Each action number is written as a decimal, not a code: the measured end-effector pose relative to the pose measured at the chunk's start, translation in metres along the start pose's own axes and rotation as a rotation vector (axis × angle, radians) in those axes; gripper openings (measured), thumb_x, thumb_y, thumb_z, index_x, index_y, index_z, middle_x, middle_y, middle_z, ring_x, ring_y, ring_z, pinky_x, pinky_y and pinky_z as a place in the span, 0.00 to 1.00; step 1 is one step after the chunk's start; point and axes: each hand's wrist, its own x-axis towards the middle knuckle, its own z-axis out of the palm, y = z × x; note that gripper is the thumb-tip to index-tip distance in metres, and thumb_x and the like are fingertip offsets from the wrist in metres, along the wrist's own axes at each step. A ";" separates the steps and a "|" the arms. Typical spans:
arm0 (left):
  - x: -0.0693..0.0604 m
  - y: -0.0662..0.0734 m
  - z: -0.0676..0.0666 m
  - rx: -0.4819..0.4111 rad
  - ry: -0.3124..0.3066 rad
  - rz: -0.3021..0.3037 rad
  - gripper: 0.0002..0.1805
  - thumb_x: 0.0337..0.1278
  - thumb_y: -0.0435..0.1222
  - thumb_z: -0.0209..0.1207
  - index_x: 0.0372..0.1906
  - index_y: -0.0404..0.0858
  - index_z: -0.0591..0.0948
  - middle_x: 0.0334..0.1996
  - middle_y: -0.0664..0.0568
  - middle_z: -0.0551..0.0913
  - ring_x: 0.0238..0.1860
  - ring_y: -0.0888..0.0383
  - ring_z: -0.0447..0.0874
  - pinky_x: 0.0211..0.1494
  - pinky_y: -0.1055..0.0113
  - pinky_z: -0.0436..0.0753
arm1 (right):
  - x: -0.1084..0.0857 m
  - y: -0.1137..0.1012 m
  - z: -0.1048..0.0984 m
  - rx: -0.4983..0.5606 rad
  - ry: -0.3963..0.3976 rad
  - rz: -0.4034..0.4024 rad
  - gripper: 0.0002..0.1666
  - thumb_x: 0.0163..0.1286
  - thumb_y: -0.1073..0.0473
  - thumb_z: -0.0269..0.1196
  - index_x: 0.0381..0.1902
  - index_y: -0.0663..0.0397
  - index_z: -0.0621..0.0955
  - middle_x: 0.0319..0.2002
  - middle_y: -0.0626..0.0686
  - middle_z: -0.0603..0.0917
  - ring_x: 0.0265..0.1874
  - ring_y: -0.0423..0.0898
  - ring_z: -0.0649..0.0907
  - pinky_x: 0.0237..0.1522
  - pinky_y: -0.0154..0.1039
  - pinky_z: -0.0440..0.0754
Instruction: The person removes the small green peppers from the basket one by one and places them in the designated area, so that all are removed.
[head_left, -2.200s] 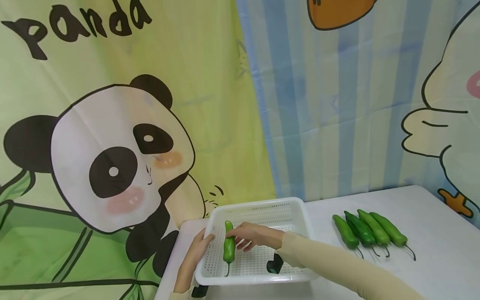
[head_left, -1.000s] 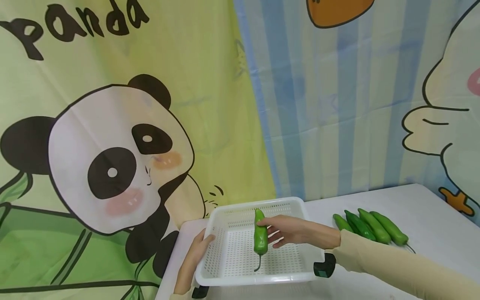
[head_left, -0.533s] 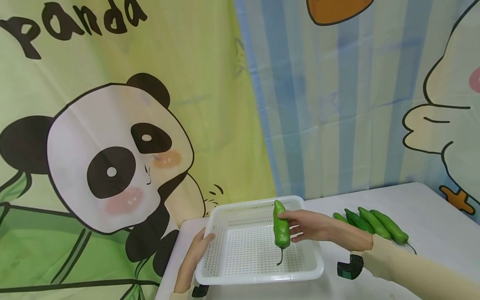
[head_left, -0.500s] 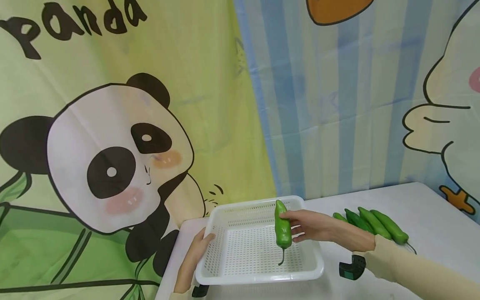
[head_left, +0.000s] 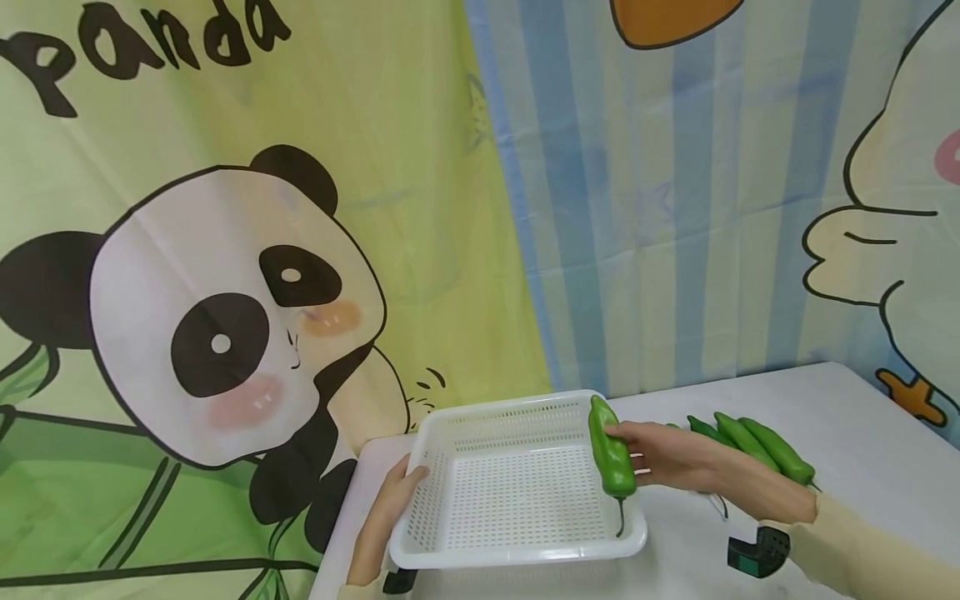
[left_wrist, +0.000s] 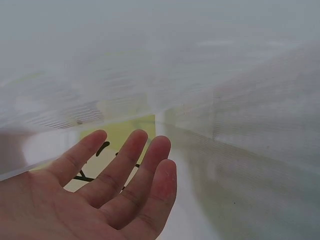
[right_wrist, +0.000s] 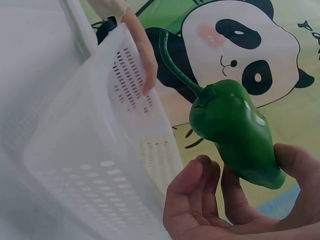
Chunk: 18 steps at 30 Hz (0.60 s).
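Note:
My right hand (head_left: 663, 452) holds a green pepper (head_left: 611, 454) between thumb and fingers, over the right rim of a white plastic basket (head_left: 517, 557). The pepper's stem points down in the head view; the right wrist view shows its glossy, bumpy body (right_wrist: 237, 127) in my fingertips. At the basket's left side, my left hand (head_left: 386, 508) grips the wall, thumb over the rim. In the left wrist view the fingers (left_wrist: 135, 185) of that hand lie outside the wall. No other pepper shows inside the basket.
Several more green peppers (head_left: 780, 450) lie side by side on the white table (head_left: 862, 433) to the right, partly hidden behind my right hand and forearm. A cartoon panda curtain (head_left: 225, 292) hangs right behind the table.
My right hand has lifted the pepper from the left part of the basket and carried it rightward to the right rim. My left hand and the basket have stayed in place.

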 end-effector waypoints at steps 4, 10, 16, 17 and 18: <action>-0.008 0.011 0.001 -0.014 -0.009 -0.005 0.29 0.75 0.35 0.46 0.75 0.29 0.61 0.60 0.25 0.76 0.48 0.40 0.87 0.43 0.53 0.90 | -0.012 0.007 -0.012 0.024 0.017 0.001 0.36 0.80 0.44 0.50 0.71 0.65 0.59 0.54 0.56 0.79 0.52 0.50 0.81 0.57 0.47 0.84; 0.000 -0.005 0.001 0.015 0.015 0.000 0.29 0.76 0.38 0.46 0.75 0.32 0.62 0.59 0.27 0.78 0.46 0.44 0.88 0.42 0.55 0.90 | -0.033 0.017 -0.028 0.053 0.034 0.001 0.35 0.81 0.45 0.48 0.71 0.65 0.55 0.55 0.55 0.78 0.53 0.49 0.81 0.59 0.47 0.83; 0.001 -0.002 -0.001 0.030 0.017 0.016 0.28 0.75 0.38 0.47 0.74 0.32 0.64 0.58 0.28 0.79 0.44 0.45 0.88 0.41 0.56 0.89 | -0.053 0.026 -0.049 0.044 0.048 0.005 0.33 0.83 0.45 0.45 0.71 0.64 0.56 0.55 0.53 0.77 0.53 0.48 0.81 0.59 0.46 0.83; 0.000 -0.001 -0.001 0.028 0.015 0.015 0.28 0.76 0.38 0.47 0.74 0.32 0.64 0.58 0.28 0.79 0.44 0.45 0.88 0.41 0.56 0.89 | -0.056 0.027 -0.053 0.032 0.055 0.006 0.33 0.83 0.46 0.45 0.71 0.64 0.56 0.55 0.53 0.77 0.53 0.48 0.81 0.59 0.47 0.83; 0.000 0.000 -0.001 0.028 0.014 0.017 0.28 0.75 0.38 0.47 0.74 0.33 0.64 0.58 0.28 0.79 0.45 0.45 0.88 0.41 0.56 0.89 | -0.060 0.028 -0.057 0.019 0.062 0.009 0.34 0.83 0.46 0.44 0.72 0.66 0.55 0.55 0.53 0.77 0.53 0.48 0.81 0.59 0.47 0.83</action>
